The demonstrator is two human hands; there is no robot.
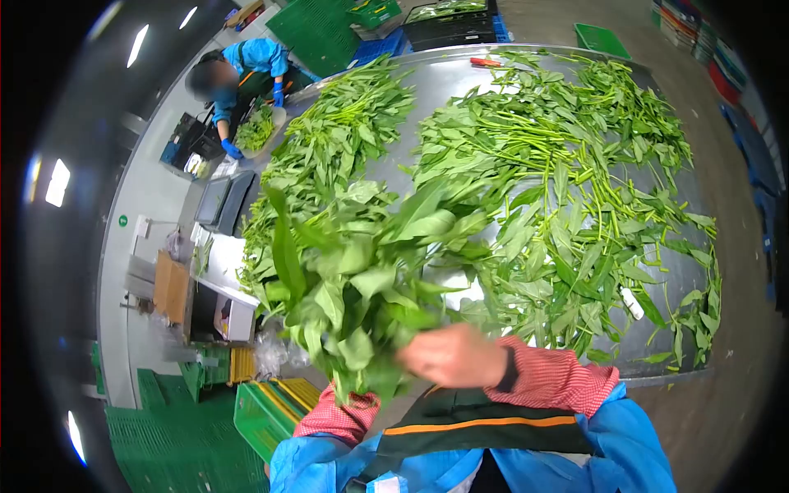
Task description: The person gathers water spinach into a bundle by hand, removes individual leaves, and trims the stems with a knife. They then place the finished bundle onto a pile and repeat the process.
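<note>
I hold a thick bunch of leafy greens (362, 279) upright in front of my chest, over the near edge of the steel table (460, 78). My right hand (452, 355), blurred, is closed at the base of the bunch on its right side. My left sleeve (337, 415), red-checked, runs up under the leaves, which hide the left hand. Loose greens lie in two heaps on the table: a large one (567, 181) on the right and a longer one (337, 140) on the left.
At the table's far left end a co-worker in blue (246, 70) with blue gloves handles greens in a tray (256, 131). An orange-handled tool (485, 62) lies at the far edge. Green crates (263, 415) stand on the floor at my left and more (316, 29) beyond the table.
</note>
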